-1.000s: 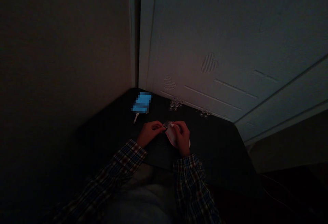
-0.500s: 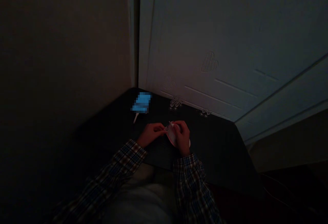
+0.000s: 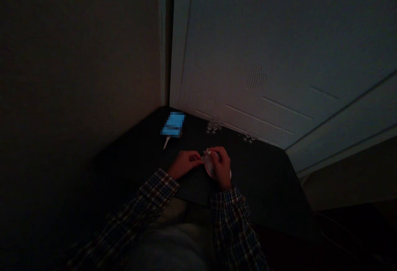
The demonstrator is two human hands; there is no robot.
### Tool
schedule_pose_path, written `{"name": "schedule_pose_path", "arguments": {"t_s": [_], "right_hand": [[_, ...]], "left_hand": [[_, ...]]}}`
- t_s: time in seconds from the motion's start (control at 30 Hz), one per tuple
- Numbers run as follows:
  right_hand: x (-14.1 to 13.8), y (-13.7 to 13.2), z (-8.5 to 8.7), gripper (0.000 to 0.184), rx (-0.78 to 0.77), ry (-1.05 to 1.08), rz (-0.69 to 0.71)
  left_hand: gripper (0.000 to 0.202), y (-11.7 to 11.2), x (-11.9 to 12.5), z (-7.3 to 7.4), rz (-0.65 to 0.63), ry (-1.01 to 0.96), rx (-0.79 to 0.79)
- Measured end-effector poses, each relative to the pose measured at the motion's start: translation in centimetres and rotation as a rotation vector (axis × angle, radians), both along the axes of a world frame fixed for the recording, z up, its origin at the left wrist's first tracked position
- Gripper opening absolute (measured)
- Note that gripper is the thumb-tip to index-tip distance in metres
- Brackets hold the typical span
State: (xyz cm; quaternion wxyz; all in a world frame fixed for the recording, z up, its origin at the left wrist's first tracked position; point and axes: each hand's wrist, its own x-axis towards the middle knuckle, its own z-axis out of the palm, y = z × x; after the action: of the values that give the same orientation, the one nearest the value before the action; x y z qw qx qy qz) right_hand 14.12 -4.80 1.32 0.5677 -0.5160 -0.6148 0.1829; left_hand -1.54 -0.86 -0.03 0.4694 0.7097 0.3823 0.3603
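In the dim light my right hand (image 3: pixel 221 167) is closed around a pale, rounded piece with a pinkish rim (image 3: pixel 209 168), held over the dark table. Its exact kind cannot be made out. My left hand (image 3: pixel 187 162) pinches at the left edge of this piece, thumb and forefinger together. What sits between those fingertips is too small and dark to name. Beyond the hands lies a cluster of small, shiny round-ended pieces (image 3: pixel 214 125), with a smaller group of similar pieces (image 3: pixel 249 137) to its right.
A device with a lit blue screen (image 3: pixel 173 124) lies at the back left of the dark table (image 3: pixel 260 180), a white cable end (image 3: pixel 166 143) at its near side. A pale panel with embossed hearts (image 3: pixel 235 48) rises along the back edge. A wall (image 3: pixel 93 64) stands at left.
The view has shifted slightly. My left fingertips have moved a little lower along the edge of the pale piece, which my right hand still grips, tilted slightly differently.
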Motion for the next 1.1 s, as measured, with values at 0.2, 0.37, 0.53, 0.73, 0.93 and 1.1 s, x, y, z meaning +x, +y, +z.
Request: {"name": "schedule_pose_path", "arguments": {"t_s": [0.2, 0.37, 0.53, 0.73, 0.93, 1.1], "right_hand": [[0.0, 0.2, -0.2, 0.012, 0.004, -0.005, -0.006], [0.0, 0.1, -0.3, 0.012, 0.005, -0.002, -0.003], [0.1, 0.1, -0.4, 0.013, -0.006, -0.006, -0.01], [0.1, 0.1, -0.3, 0.013, -0.031, -0.002, -0.026], [0.2, 0.1, -0.6, 0.014, -0.033, 0.01, -0.037], [0.1, 0.0, -0.4, 0.015, -0.032, 0.004, -0.044]], "left_hand": [[0.022, 0.3, 0.0, -0.6, 0.073, -0.026, -0.004], [0.024, 0.7, 0.0, -1.1, 0.121, -0.041, 0.011], [0.023, 0.5, -0.2, -0.7, 0.111, -0.056, 0.031], [0.022, 0.2, -0.2, -0.3, 0.059, -0.076, 0.009], [0.021, 0.2, -0.1, -0.5, 0.03, -0.062, -0.005], [0.023, -0.1, -0.1, -0.2, -0.01, -0.025, 0.003]]}}
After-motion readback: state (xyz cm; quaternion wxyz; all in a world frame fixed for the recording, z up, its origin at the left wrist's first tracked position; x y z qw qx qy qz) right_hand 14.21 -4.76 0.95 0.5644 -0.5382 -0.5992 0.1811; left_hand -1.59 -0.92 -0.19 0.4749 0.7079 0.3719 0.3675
